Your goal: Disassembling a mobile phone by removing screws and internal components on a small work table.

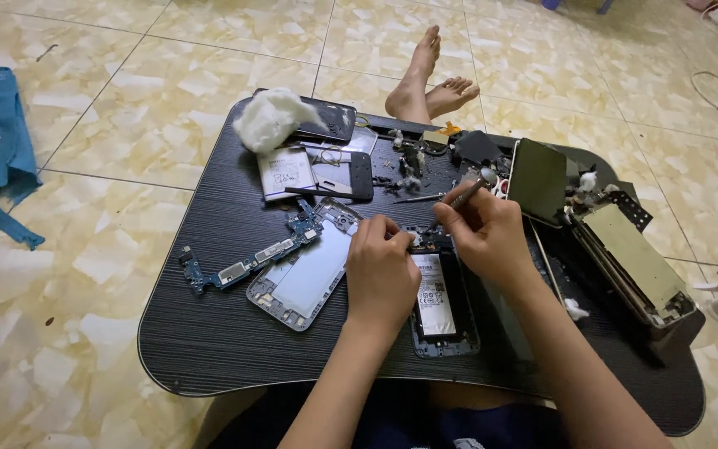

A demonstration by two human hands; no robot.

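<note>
Your right hand (482, 237) has its fingers closed around a thin metal tool (459, 199), held like a pen, with its tip pointing down at the top end of the opened phone (440, 303) lying in front of you. Your left hand (382, 268) rests just beside it, fingers curled and pressing on the upper left edge of that phone (whether they pinch anything small there, you cannot tell from this angle). The phone's white battery (435, 295) faces up between your two wrists.

Just left of your left hand lies a silvery phone frame (305, 274), and touching its upper corner is a long blue circuit board (247, 262). Farther out on the black desk (209, 333) sit a loose battery (286, 172), a wad of white cotton (272, 118) and a dark phone back (326, 122). To your right a phone screen (538, 180) stands tilted, near a boxy device with a greenish top (635, 258). Bare feet (430, 83) rest on the tiled floor (126, 125) beyond the desk.
</note>
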